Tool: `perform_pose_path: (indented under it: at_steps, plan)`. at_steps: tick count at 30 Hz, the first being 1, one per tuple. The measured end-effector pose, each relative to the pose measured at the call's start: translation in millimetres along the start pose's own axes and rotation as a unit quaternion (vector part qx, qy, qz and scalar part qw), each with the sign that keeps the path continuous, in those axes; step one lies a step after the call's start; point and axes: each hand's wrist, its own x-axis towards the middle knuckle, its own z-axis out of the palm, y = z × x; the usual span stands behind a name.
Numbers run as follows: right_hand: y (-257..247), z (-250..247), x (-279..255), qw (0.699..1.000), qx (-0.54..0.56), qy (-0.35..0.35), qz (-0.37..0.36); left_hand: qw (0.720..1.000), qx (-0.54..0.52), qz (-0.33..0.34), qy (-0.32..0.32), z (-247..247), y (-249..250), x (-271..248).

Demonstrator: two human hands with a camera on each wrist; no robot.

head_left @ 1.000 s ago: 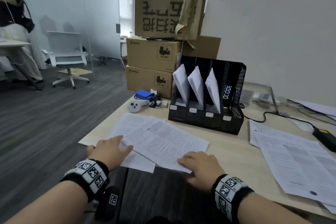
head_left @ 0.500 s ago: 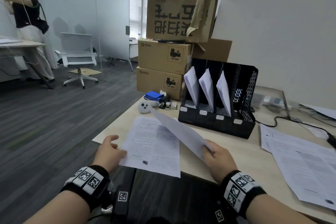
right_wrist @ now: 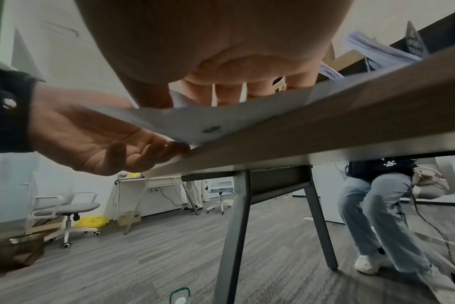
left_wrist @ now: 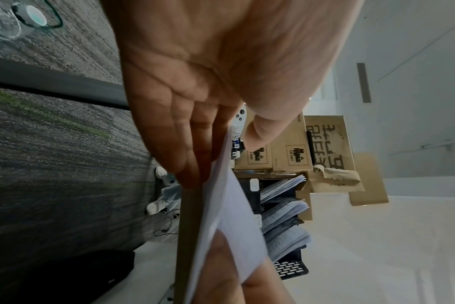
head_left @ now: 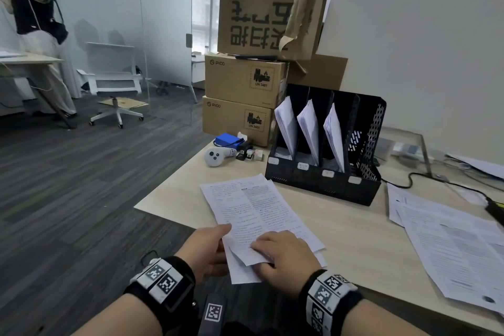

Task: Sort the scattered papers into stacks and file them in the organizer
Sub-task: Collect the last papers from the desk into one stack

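Small stack of printed papers (head_left: pixel 253 215) on near edge of desk (head_left: pixel 351 229), near end overhanging. Left hand (head_left: pixel 204 248) at stack's left edge, fingers straight beneath overhang, thumb on top, pinching sheets. Right hand (head_left: pixel 283 256) flat on top of stack, fingers relaxed, pressing down. Black organizer (head_left: pixel 327 169) just beyond stack, three left slots holding upright papers, rightmost slot's contents not visible. More loose sheets (head_left: pixel 447 243) spread at right of desk. Cardboard boxes (head_left: pixel 245 82) stacked far left of organizer.
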Motion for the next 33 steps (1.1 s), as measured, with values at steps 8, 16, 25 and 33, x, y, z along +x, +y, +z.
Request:
perform_pose_path:
  at_steps: [8, 16, 25, 33]
  plan:
    - [14.0, -8.5, -10.6, 0.998, 0.053, -0.018, -0.034, 0.997, 0.063, 0.044, 0.022, 3.9, -3.1, 6.0]
    - [57.5, -18.5, -22.6, 0.947, 0.223, 0.120, 0.196, 0.978, 0.139, 0.157, 0.013, 2.5, -0.1, -22.3]
    - [71.5, -50.4, -52.4, 0.770, 0.531, 0.217, 0.281, 0.975, 0.090, 0.203, -0.011, 42.7, 33.7, -26.8]
    - [106.9, -57.5, -111.1, 0.792, 0.494, 0.243, 0.266, 0.994, 0.004, 0.079, -0.075, 110.9, 11.4, -4.8]
